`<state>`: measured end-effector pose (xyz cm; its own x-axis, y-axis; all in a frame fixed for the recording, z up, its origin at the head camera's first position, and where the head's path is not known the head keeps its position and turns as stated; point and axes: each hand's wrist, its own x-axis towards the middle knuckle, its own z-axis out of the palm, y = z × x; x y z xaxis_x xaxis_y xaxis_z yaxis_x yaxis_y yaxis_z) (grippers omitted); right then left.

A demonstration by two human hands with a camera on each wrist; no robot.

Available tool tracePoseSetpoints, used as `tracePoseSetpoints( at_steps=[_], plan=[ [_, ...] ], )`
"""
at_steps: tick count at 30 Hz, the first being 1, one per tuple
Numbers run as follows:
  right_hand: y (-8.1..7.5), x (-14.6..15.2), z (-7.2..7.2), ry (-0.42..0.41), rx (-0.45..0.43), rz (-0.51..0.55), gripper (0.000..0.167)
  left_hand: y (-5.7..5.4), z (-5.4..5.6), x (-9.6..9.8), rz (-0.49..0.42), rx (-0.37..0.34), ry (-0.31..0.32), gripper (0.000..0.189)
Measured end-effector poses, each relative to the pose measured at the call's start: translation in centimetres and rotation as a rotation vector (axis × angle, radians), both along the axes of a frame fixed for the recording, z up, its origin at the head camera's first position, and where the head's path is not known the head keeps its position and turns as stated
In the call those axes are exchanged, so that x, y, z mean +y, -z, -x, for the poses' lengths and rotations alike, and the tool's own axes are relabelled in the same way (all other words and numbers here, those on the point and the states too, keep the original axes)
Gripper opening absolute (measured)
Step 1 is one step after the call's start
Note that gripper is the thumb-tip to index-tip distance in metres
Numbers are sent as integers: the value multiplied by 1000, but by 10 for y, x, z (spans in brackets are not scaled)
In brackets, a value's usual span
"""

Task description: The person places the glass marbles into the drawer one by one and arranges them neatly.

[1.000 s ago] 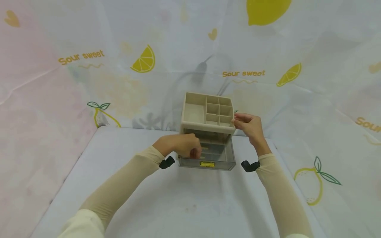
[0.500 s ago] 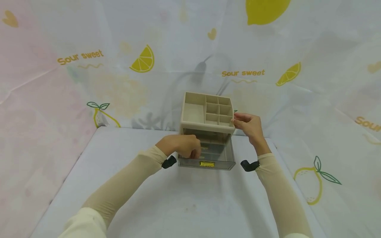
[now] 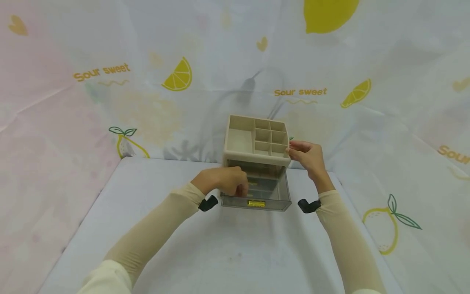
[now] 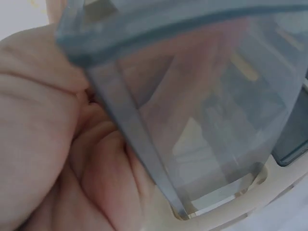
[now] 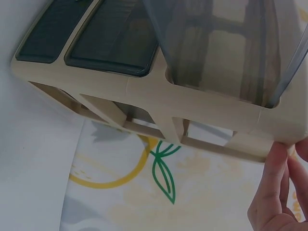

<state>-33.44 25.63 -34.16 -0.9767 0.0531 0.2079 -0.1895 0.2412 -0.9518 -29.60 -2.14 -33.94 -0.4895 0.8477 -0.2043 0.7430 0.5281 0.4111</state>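
A beige desktop drawer organizer [image 3: 255,156] stands at the back of the table, with divided compartments on top. Its clear grey top drawer [image 3: 273,205] is pulled out, with a gold pull [image 3: 256,203] on the front. My left hand [image 3: 225,179] bends over the drawer's left side with curled fingers. In the left wrist view the palm lies beside the clear side wall, and a pinkish shape shows through it. My right hand [image 3: 307,157] pinches the organizer's upper right edge; in the right wrist view its fingertips [image 5: 276,154] meet the beige corner.
Below the pulled-out drawer, two dark drawers [image 5: 113,41] sit closed in the frame. The white table [image 3: 235,253] backs onto a lemon-print cloth [image 3: 220,49]. Black wrist mounts [image 3: 208,203] stick out near both hands.
The left forearm has shifted slightly to the right over the second. Both hands keep their places, and the drawer stays pulled out.
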Motion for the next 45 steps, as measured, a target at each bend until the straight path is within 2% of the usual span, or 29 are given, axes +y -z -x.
tracePoseSetpoints(
  at_steps=[5, 12, 15, 18, 24, 26, 28, 34, 40, 43, 45],
  plan=[
    [2, 3, -1, 0, 6, -12, 40, 4, 0, -3, -86, 34, 12, 37],
    [3, 5, -1, 15, 9, -17, 41, 12, 2, -10, -289, 19, 80, 16],
    [3, 5, -1, 17, 7, -16, 40, 17, 4, -14, -384, 67, 108, 16],
    [1, 4, -1, 11, 5, -17, 41, 21, 7, -17, -472, 137, 110, 17],
    [-1, 0, -3, 1, 11, -2, 38, 27, 8, -33, -700, 292, 78, 19],
    [0, -2, -3, 1, 9, -3, 38, 30, 4, -40, -784, 349, 64, 22],
    [1, -3, -3, 0, 6, -13, 38, 33, 1, -47, -863, 376, 41, 24],
    [1, -4, -2, -4, 8, -22, 38, 35, -10, -69, -1024, 326, -70, 28],
    [0, -4, -1, -1, 10, -7, 39, 35, -22, -88, -1049, 324, -173, 30],
    [-1, -3, -1, 3, 6, 0, 39, 44, -22, -98, -1027, 304, -250, 28],
    [-1, -2, -1, 7, 6, 1, 39, 54, -18, -106, -1004, 279, -298, 27]
  ],
)
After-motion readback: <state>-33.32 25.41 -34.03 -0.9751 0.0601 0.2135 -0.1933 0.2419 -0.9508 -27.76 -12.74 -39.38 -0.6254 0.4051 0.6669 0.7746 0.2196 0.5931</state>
